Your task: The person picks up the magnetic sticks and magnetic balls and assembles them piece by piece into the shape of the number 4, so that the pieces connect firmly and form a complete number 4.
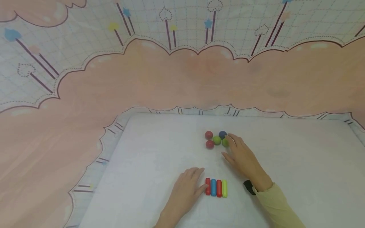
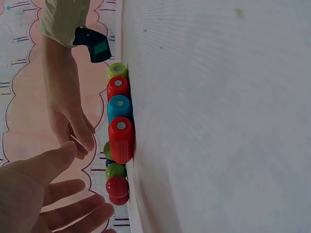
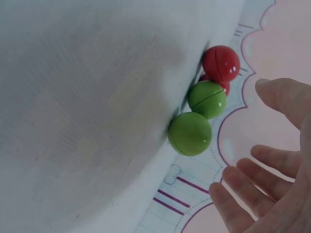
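Note:
Four things would be too exact, so: several short rods stand side by side, a red rod [image 1: 208,191] at the left, a blue rod [image 1: 213,187], another red rod [image 1: 219,188] and a yellow-green rod [image 1: 224,188]. My left hand [image 1: 183,191] is beside them, fingers spread, its thumb tip overlapping the leftmost red rod in the head view. Farther back lies a cluster of balls: two red balls [image 1: 208,135], two green balls [image 3: 190,134] and a blue ball [image 1: 222,134]. My right hand [image 1: 243,158] hovers at the cluster's right, fingers loosely extended, fingertips partly covering one green ball.
A white table [image 1: 159,142] carries everything. Around and behind it hangs a pink and pale-blue patterned cloth [image 1: 182,79]. The right wrist wears a dark band with a device [image 1: 249,187] below a pale yellow sleeve [image 1: 276,202].

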`<action>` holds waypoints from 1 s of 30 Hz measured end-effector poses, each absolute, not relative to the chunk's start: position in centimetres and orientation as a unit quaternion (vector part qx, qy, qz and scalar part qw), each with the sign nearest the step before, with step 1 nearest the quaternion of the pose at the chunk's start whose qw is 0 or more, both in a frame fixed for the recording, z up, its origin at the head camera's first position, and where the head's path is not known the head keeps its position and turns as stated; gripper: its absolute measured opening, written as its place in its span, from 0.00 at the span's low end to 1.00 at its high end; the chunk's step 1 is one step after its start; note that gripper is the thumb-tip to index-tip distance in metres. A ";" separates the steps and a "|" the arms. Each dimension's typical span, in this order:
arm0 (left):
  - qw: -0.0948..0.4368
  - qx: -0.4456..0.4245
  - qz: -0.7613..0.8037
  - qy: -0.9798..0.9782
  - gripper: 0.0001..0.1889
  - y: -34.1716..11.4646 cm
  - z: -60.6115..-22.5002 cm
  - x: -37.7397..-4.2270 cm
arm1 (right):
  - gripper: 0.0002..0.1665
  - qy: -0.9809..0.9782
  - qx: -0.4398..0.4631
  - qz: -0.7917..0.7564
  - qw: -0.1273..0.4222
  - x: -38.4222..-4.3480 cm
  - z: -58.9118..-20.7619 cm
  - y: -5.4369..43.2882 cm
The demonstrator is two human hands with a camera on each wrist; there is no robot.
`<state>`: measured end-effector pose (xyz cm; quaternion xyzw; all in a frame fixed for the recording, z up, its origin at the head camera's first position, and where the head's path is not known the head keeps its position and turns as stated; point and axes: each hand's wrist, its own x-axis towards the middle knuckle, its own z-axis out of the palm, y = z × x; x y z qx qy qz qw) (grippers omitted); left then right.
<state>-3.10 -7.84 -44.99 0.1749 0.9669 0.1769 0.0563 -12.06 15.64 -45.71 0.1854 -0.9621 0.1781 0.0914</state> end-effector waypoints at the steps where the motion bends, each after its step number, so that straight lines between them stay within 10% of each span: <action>1: 0.057 0.175 0.176 0.967 0.30 -7.8 -45.0 -3.1 | 0.42 -0.962 0.186 0.179 0.091 -12.2 -45.8 15.6; 30: 0.093 0.173 0.189 0.962 0.28 -6.7 -45.8 -3.2 | 0.23 -0.962 0.190 0.183 0.076 -14.1 -46.5 15.2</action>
